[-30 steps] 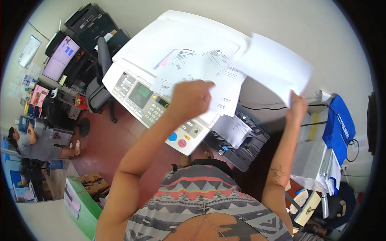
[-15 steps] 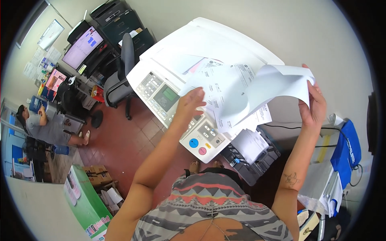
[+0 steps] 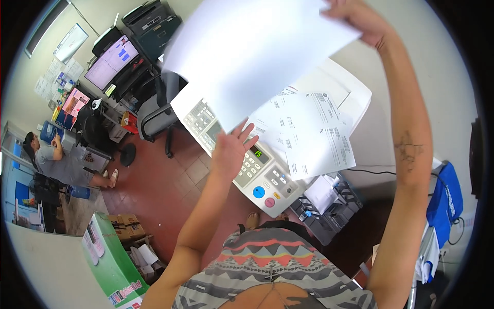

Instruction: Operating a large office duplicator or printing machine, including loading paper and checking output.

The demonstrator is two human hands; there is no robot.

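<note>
My right hand [image 3: 363, 23], raised high at the far right, pinches one corner of a large white paper sheet [image 3: 252, 51]. The sheet bows and blurs with motion over the white copier [image 3: 355, 85], hiding much of its top. Below it, my left hand [image 3: 230, 153] hovers over the control panel with fingers spread, close to the sheet's lower corner; whether they touch, I cannot tell. Several printed sheets [image 3: 319, 139] lie overlapping on the copier's top, beside the panel. On the panel are keys, a lit green display [image 3: 256, 152], a round blue button [image 3: 259, 192] and a pink one [image 3: 269, 202].
A dark output tray [image 3: 334, 221] holding papers juts from the copier's near right side. An office chair [image 3: 154, 116] stands left of it. A green box [image 3: 110, 262] sits at lower left. Another person [image 3: 54, 159] is at far left. A black cable [image 3: 375, 171] runs rightward.
My right hand has swung up and away, carrying the sheet off the printed pages and across the copier. My left hand has dropped slightly, its fingers still spread. The digits display now shows.
</note>
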